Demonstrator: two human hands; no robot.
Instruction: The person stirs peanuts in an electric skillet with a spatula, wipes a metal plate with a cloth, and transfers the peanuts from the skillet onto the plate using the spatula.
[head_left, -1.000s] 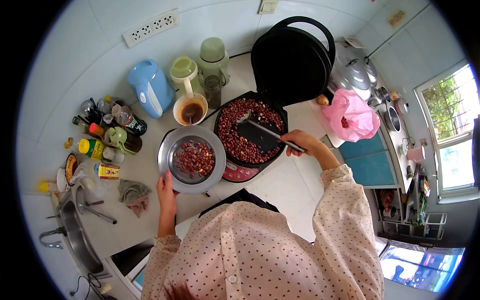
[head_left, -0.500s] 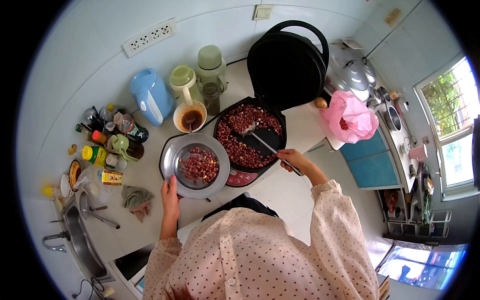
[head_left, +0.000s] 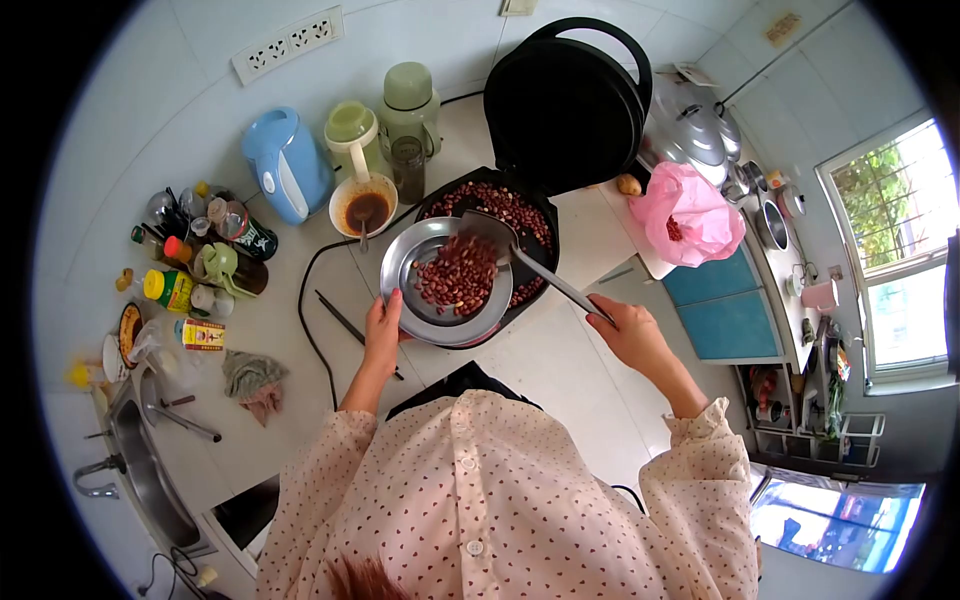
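Note:
My left hand [head_left: 384, 335] grips the near-left rim of a round metal plate [head_left: 408, 252]. The plate hangs over the near-left part of a black electric griddle [head_left: 548, 212] whose lid [head_left: 562, 110] stands raised. My right hand [head_left: 628, 328] is closed round the handle of a metal spatula [head_left: 556, 280]. Its head is tipped over the plate, and red-skinned peanuts [head_left: 450, 280] slide off it, blurred, onto those in the plate. More peanuts [head_left: 497, 197] are spread in the griddle, partly hidden by the plate.
Behind the plate stand a bowl of brown sauce [head_left: 366, 210], a blue kettle [head_left: 288, 165] and green jugs [head_left: 408, 100]. Chopsticks [head_left: 345, 322] and a cable lie on the counter. A pink bag [head_left: 690, 215] sits right, bottles and a cloth [head_left: 254, 378] left.
The plate has moved right, over the griddle, uncovering chopsticks on the counter. The spatula has risen from the griddle with peanuts and tipped them into the plate.

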